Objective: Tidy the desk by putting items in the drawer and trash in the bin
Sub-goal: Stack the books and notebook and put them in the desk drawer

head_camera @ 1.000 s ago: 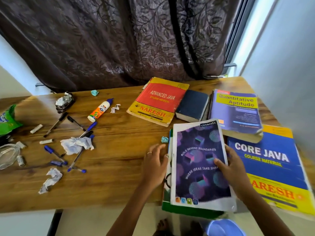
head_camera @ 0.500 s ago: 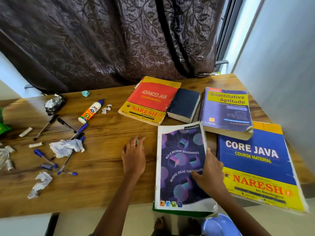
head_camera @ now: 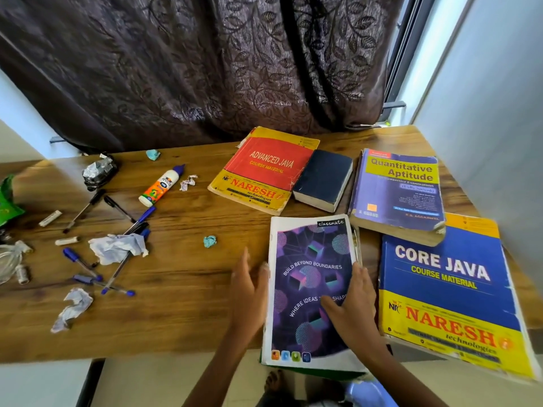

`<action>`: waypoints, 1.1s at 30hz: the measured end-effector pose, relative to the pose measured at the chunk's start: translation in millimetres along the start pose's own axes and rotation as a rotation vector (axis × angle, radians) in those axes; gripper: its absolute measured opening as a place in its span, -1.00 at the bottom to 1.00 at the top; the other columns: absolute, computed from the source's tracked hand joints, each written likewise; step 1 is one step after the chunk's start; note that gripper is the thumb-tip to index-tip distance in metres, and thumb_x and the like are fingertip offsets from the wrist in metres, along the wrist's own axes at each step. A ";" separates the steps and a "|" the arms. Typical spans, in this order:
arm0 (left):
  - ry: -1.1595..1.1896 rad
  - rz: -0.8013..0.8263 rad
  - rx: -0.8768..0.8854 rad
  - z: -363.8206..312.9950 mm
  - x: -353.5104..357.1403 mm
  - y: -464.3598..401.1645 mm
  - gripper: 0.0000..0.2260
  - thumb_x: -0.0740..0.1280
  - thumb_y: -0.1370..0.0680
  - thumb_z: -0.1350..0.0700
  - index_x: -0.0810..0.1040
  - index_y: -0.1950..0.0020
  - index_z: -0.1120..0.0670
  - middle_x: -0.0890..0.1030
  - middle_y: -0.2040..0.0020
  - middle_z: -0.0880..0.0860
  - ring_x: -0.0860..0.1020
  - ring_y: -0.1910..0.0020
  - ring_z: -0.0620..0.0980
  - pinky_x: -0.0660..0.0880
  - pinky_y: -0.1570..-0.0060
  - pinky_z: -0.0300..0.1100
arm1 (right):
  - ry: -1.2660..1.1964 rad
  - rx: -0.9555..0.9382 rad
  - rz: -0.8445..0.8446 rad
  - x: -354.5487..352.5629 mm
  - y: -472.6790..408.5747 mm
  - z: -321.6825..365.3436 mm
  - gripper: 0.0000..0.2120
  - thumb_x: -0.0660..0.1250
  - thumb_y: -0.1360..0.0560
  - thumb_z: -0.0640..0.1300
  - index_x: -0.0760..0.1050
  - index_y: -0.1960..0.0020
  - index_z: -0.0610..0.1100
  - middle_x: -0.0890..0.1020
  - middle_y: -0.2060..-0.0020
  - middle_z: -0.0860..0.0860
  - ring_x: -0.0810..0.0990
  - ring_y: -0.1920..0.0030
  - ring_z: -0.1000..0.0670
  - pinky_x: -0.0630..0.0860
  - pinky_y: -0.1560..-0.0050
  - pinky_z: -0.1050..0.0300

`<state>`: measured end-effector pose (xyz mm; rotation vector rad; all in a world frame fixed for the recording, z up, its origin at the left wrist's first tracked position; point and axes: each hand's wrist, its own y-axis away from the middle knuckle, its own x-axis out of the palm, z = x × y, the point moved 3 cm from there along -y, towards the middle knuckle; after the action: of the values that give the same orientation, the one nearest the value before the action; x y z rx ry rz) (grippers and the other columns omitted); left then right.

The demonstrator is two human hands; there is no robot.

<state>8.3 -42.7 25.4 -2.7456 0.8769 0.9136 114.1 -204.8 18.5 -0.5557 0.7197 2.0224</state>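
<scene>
A purple "classmate" notebook (head_camera: 311, 277) lies on a green book (head_camera: 323, 374) at the front edge of the wooden desk (head_camera: 182, 304), overhanging it. My right hand (head_camera: 352, 306) holds the notebook's right side, thumb across the cover. My left hand (head_camera: 248, 292) touches its left edge with straight fingers. A teal paper ball (head_camera: 209, 241) sits just left of the notebook. Further left lie crumpled white papers (head_camera: 117, 248), several blue and black pens (head_camera: 85, 262) and a glue bottle (head_camera: 163, 185).
Books fill the right half: Advanced Java (head_camera: 264, 168), a dark blue book (head_camera: 323, 179), Quantitative Aptitude (head_camera: 396, 189), and Core Java (head_camera: 449, 289) overhanging the front. A foil ball (head_camera: 98, 171) and a green packet (head_camera: 7, 201) lie far left. A blue bin (head_camera: 370, 392) stands below.
My left hand left the desk, where it covered the teal paper ball, and came to the notebook's left edge. The ball now lies uncovered. My right hand stays on the notebook.
</scene>
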 end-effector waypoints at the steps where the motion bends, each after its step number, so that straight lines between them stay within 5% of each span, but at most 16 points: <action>1: 0.113 0.093 -0.079 -0.4 8.3 9.9 -0.49 0.21 -0.60 0.02 0.15 -0.52 0.03 0.36 -0.43 0.06 0.40 -0.30 -0.05 0.49 -0.12 -0.15 | -0.014 -0.013 0.005 1.6 -0.2 0.9 -0.09 0.43 -0.43 -0.04 -0.11 -0.53 -0.10 0.01 -0.53 -0.03 -0.07 -0.52 -0.06 0.01 -0.48 -0.02; 5: 0.241 0.165 -0.199 -1.9 14.2 19.2 -0.50 0.28 -0.58 0.06 0.22 -0.49 0.01 0.32 -0.44 0.06 0.39 -0.35 0.06 0.50 -0.18 0.11 | -0.150 -0.088 0.096 11.2 -1.9 9.3 -0.12 0.42 -0.44 -0.05 -0.10 -0.54 0.00 0.00 -0.52 0.08 -0.06 -0.51 0.03 0.05 -0.41 0.09; 10: 0.182 0.081 -0.203 5.8 -2.8 6.6 -0.45 0.30 -0.57 0.09 0.19 -0.51 0.05 0.28 -0.48 0.06 0.30 -0.41 0.05 0.38 -0.28 -0.11 | -0.257 -0.122 0.271 24.5 -8.9 26.5 -0.10 0.39 -0.46 -0.02 -0.18 -0.52 0.09 -0.06 -0.51 0.16 -0.05 -0.50 0.05 0.14 -0.26 0.18; 14: 0.197 0.070 -0.202 13.0 -10.1 -1.1 -0.46 0.28 -0.58 0.12 0.18 -0.52 0.04 0.27 -0.48 0.05 0.28 -0.43 0.04 0.36 -0.29 -0.11 | -0.240 -0.085 0.356 34.5 -11.3 37.3 -0.10 0.38 -0.48 -0.03 -0.22 -0.52 0.09 -0.18 -0.51 0.15 -0.09 -0.52 -0.03 0.27 -0.38 -0.05; 18: 0.215 0.046 -0.227 25.2 -11.9 -1.6 -0.45 0.29 -0.57 0.11 0.17 -0.52 0.04 0.29 -0.47 0.11 0.33 -0.41 0.12 0.39 -0.30 0.16 | -0.200 -0.128 0.358 38.9 -11.4 41.6 -0.11 0.37 -0.47 -0.05 -0.20 -0.54 0.02 -0.21 -0.52 0.11 -0.16 -0.52 -0.01 0.12 -0.44 0.00; 24: 0.239 0.020 -0.241 35.8 -16.9 0.6 -0.46 0.27 -0.59 0.12 0.15 -0.53 0.03 0.27 -0.48 0.12 0.33 -0.41 0.16 0.40 -0.27 0.22 | -0.107 -0.194 0.442 40.8 -14.3 46.2 -0.11 0.36 -0.48 -0.02 -0.22 -0.54 -0.05 -0.23 -0.52 0.05 -0.21 -0.52 0.00 0.02 -0.51 0.00; 27: 0.205 -0.034 -0.221 24.5 -16.5 6.2 -0.50 0.27 -0.58 0.13 0.21 -0.50 0.06 0.27 -0.46 0.14 0.35 -0.38 0.16 0.47 -0.19 0.21 | -0.156 -0.182 0.459 28.1 -18.4 47.5 -0.22 0.33 -0.50 -0.05 -0.08 -0.53 -0.06 0.02 -0.51 0.04 -0.04 -0.52 -0.06 0.18 -0.46 -0.16; 30: -0.007 -0.215 -0.028 -7.3 -13.7 16.9 -0.60 0.29 -0.55 0.12 0.39 -0.39 0.14 0.33 -0.43 0.15 0.32 -0.39 0.15 0.39 -0.27 0.15 | -0.324 -0.139 0.361 -0.7 -23.9 46.1 -0.45 0.33 -0.51 -0.10 0.17 -0.42 0.02 0.30 -0.27 0.05 0.27 -0.37 -0.05 0.53 -0.17 -0.06; 33: -0.045 -0.239 0.135 -42.4 2.2 17.4 -0.59 0.26 -0.48 0.07 0.49 -0.29 0.18 0.47 -0.33 0.13 0.39 -0.33 0.12 0.35 -0.26 0.08 | -0.292 -0.136 0.129 -36.2 -33.9 34.2 -0.51 0.32 -0.51 -0.12 0.25 -0.40 0.00 0.32 -0.31 0.01 0.31 -0.34 -0.04 0.45 -0.26 -0.08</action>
<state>21.7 -70.0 59.6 -2.6298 0.5637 0.8355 157.6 -188.7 56.8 -0.2856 0.4541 2.2242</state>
